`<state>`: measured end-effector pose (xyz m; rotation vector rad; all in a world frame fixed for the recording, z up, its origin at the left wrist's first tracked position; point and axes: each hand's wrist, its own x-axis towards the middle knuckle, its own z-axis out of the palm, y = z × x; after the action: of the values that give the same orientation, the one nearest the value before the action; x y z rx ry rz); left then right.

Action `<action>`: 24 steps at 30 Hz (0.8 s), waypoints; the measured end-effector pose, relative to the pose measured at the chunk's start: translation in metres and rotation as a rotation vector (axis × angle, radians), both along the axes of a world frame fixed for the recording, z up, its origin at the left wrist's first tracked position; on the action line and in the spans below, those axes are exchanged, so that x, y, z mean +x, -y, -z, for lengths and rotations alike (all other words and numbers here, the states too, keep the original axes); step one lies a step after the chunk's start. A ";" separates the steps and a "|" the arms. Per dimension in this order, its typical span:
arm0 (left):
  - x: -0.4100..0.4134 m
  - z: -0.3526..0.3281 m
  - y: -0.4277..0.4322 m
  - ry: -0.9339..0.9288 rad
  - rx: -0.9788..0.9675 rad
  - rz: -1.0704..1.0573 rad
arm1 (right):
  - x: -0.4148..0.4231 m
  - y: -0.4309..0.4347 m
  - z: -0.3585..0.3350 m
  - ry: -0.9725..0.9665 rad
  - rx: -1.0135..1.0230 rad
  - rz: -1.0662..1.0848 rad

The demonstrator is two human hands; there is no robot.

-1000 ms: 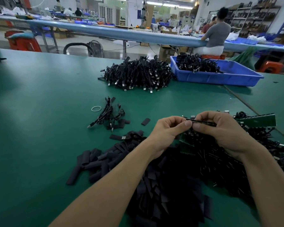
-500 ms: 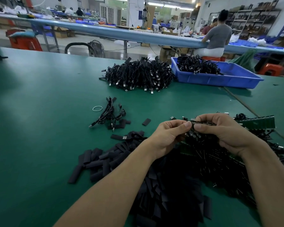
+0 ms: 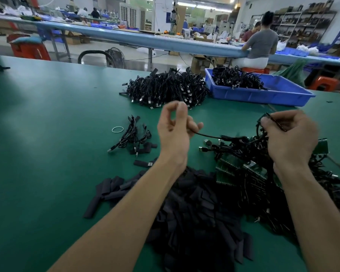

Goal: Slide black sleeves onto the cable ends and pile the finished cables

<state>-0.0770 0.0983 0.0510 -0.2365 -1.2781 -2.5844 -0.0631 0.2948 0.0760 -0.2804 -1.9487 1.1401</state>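
- A small cable pile (image 3: 132,136) lies left of centre, the cables thin and black with metal plugs.
- The left hand (image 3: 175,132), raised and blurred, curls round one thin black cable (image 3: 210,136).
- Flat, matte black sleeves (image 3: 194,213) are heaped near.
- The right hand (image 3: 290,138) pinches a dark ribbed strip (image 3: 276,123).

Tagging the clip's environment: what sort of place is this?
Most likely a cable-assembly factory floor: a green worktable carries a heap of black cables, a blue bin of more and loose black sleeves, and a person sits working at a long blue bench behind.
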 end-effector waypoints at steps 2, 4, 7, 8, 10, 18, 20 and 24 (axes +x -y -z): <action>-0.002 -0.013 0.018 -0.150 -0.145 -0.184 | 0.004 0.008 0.001 -0.052 0.153 0.055; -0.002 -0.021 0.036 -0.299 -0.371 -0.365 | 0.007 0.015 0.004 0.000 0.301 0.058; 0.000 -0.021 0.055 -0.427 -0.641 -0.520 | 0.010 0.026 0.005 0.180 0.490 0.085; 0.001 -0.019 0.060 -0.441 -0.727 -0.551 | 0.013 0.030 0.005 0.225 0.547 0.120; 0.003 -0.014 0.070 -0.454 -0.937 -0.585 | 0.020 0.040 0.003 0.284 0.629 0.184; 0.012 0.023 0.079 -0.291 -1.381 -0.192 | 0.053 0.092 0.009 0.081 0.761 -0.211; 0.012 0.033 0.078 -0.281 -1.371 -0.148 | 0.050 0.098 0.025 0.303 0.771 -0.430; 0.011 0.051 0.078 -0.264 -1.326 -0.155 | 0.035 0.094 0.064 0.698 0.897 -0.535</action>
<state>-0.0659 0.0207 0.0002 -0.6156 -2.4942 -1.1447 -0.0277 0.2005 0.0117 0.4093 -3.0570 0.3421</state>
